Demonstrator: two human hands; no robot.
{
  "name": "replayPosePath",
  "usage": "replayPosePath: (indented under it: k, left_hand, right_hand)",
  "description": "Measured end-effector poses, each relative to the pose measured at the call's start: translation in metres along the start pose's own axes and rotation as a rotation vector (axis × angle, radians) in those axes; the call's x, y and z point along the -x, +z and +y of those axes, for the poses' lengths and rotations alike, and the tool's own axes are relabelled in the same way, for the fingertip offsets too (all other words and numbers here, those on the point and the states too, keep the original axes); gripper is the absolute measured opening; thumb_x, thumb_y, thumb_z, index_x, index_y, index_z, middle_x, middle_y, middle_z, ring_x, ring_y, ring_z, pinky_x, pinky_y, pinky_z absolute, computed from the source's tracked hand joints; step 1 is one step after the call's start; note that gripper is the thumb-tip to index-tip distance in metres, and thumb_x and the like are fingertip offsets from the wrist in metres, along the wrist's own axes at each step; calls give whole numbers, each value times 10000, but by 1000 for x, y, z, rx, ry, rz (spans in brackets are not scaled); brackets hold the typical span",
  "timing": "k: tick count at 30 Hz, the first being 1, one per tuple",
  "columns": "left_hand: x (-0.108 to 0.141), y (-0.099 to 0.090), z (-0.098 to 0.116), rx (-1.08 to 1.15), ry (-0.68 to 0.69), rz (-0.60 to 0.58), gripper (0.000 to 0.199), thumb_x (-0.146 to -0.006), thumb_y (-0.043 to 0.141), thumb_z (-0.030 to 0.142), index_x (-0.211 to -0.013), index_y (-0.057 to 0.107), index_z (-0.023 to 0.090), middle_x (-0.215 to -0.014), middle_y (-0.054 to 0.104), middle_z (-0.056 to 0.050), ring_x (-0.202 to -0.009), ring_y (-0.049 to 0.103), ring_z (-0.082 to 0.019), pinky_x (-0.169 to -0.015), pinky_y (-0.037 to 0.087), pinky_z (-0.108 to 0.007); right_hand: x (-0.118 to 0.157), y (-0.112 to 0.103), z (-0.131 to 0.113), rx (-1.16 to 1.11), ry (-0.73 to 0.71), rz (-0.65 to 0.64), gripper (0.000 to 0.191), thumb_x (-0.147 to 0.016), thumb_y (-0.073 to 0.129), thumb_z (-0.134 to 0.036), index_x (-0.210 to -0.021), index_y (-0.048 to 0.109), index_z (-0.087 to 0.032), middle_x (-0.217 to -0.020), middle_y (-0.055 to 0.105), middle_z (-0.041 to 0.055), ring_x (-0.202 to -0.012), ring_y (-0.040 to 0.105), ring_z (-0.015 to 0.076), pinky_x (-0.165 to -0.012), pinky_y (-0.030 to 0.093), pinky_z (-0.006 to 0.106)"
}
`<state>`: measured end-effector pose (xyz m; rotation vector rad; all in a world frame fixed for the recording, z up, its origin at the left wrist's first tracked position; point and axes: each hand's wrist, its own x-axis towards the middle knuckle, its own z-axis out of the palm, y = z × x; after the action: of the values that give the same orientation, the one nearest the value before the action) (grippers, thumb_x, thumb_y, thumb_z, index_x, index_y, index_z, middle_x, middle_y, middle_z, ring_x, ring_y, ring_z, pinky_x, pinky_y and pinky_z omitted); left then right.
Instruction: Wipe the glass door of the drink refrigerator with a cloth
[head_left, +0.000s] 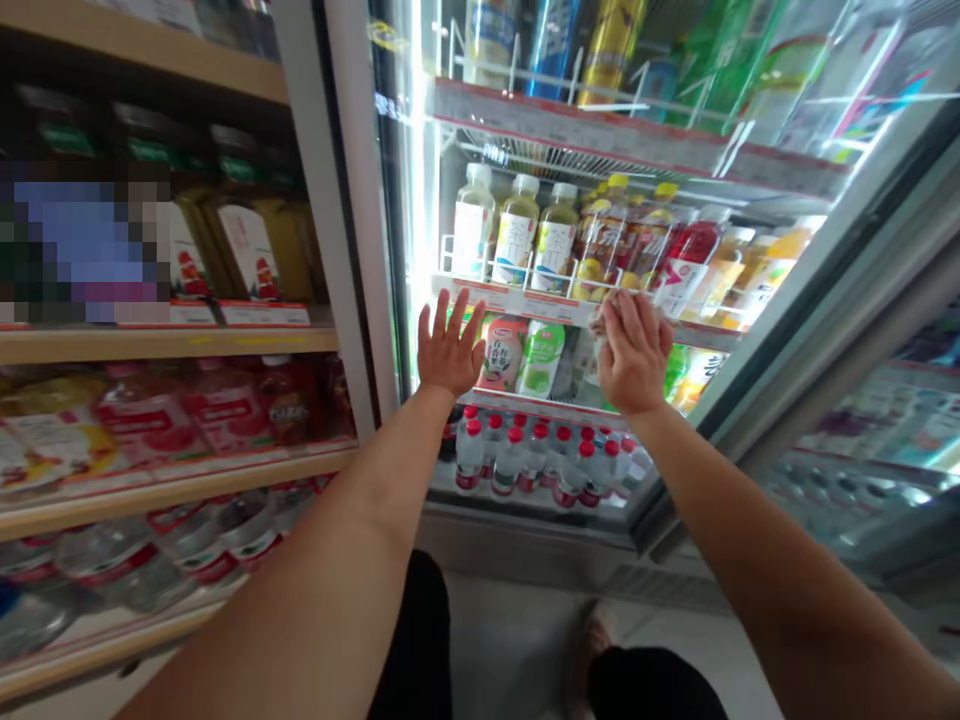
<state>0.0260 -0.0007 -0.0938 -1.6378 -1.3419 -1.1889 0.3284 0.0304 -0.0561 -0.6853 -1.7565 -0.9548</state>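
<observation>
My left hand (pixel 451 348) is raised in front of the lit drinks cooler (pixel 525 535), fingers spread and nothing held. It appears to lie flat on the cooler's glass front, though the contact is hard to make out. Under my right hand (pixel 634 355) is a crumpled, pale cloth (pixel 621 298), its edge showing past the fingertips. That hand is level with a shelf's price strip (pixel 517 299). Between the hands stand a pink carton (pixel 502 352) and a green-and-white carton (pixel 540 358). Behind and above are tea bottles (pixel 516 230) with white caps.
Small red-capped water bottles (pixel 510 460) fill the cooler's bottom. At right runs a metal door frame (pixel 750 400). Wooden shelves (pixel 172 345) of bottled drinks stand at left; part of that area is pixelated. Below is the grey floor (pixel 502 640), with my legs and a foot.
</observation>
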Motion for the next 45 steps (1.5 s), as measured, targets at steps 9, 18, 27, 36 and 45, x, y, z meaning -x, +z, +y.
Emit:
replayPosePath:
  k: [9,18,27,36,45]
  left_hand:
    - [4,-3,0,-91,51,31,577,-999,460,335,-1559,466,197,-1661,357,-103,-1597,7,-249,-1316,32,-553]
    - [7,-2,-3,-158,99,95,577,-1007,482,321,-1573,441,218,-1664,356,-95,-1603,21,-246,-1318,63,-548]
    - [6,-5,-2,-251,174,175,592,-978,510,245,-1562,441,176,-1666,351,-121,-1608,23,-269,-1311,102,-546]
    - [7,-5,-3,-224,174,179,608,-967,540,231,-1567,448,182,-1669,343,-116,-1606,51,-281,-1311,110,-549]
    - [7,-4,-2,-260,157,172,578,-965,512,237,-1541,476,193,-1656,375,-101,-1607,13,-264,-1309,107,-562]
  right_hand:
    - [37,-5,-29,-155,-296,-306,682,-1001,498,-131,-1635,303,-289,-1565,532,19,-1477,457,212,-1273,167,427]
    - [22,6,-42,-109,-76,-118,742,-995,519,-161,-1666,209,-223,-1606,472,83,-1507,412,266,-1280,162,483]
    - [-30,10,-41,-106,59,6,730,-1010,514,-176,-1668,205,-235,-1650,404,82,-1547,337,278,-1294,139,500]
    - [-5,15,-64,-204,-306,-193,667,-1004,457,-108,-1640,285,-210,-1621,459,33,-1521,379,216,-1303,136,440]
    - [-38,16,-61,-149,-115,-96,672,-991,486,-135,-1636,304,-191,-1637,430,72,-1536,352,262,-1285,172,500]
